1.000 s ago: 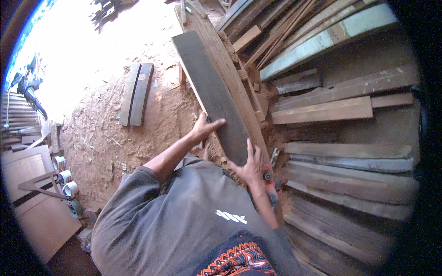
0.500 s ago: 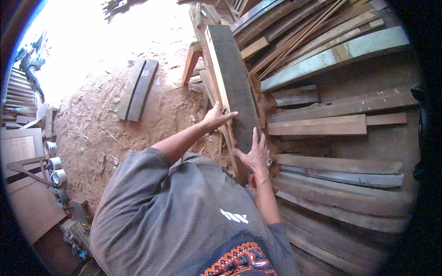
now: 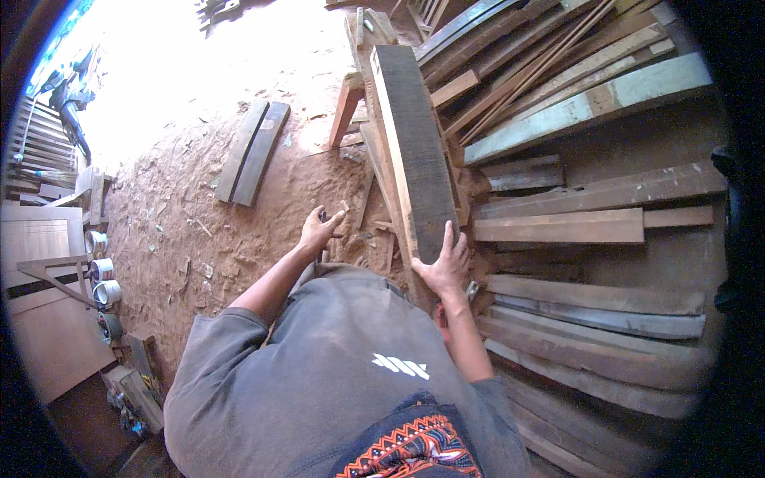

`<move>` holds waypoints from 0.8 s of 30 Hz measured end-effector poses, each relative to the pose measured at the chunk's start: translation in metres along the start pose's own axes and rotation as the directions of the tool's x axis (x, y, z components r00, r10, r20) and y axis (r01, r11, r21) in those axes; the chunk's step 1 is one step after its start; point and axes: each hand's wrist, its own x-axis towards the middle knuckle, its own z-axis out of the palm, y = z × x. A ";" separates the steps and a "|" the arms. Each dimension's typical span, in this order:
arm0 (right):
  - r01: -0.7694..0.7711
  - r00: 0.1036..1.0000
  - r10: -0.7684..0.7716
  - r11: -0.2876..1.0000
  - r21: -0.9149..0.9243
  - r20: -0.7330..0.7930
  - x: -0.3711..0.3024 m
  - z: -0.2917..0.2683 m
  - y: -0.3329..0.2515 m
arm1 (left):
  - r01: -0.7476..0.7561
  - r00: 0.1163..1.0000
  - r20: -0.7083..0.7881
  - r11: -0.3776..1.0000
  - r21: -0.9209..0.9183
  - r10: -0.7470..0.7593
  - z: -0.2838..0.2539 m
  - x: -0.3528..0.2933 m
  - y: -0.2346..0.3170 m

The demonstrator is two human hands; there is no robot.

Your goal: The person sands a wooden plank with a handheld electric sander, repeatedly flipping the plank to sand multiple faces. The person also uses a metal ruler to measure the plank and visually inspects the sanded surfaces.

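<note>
A long dark plank (image 3: 414,151) stands on its edge, running away from me over a reddish wooden trestle (image 3: 347,103) and against the timber pile. My right hand (image 3: 446,264) grips the plank's near end, fingers spread up its face. Just left of the plank, my left hand (image 3: 319,231) hovers free over the sawdust ground, its fingers apart and nothing in it. My grey shirt fills the lower middle of the view.
Stacked boards and beams (image 3: 562,227) fill the right side. Two short planks (image 3: 251,151) lie side by side on the sawdust-strewn ground at upper left. Metal cans (image 3: 100,275) and a wooden panel (image 3: 48,342) sit at the left edge.
The plank has swung from lying flat in both hands to standing on edge nearer the timber pile. My left hand has let go and drawn back to the left.
</note>
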 end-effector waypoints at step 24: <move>-0.670 0.718 -0.149 0.115 0.734 0.679 -0.029 0.035 -0.083 | -0.160 0.892 0.448 0.971 0.180 0.064 -0.026 -0.055 0.089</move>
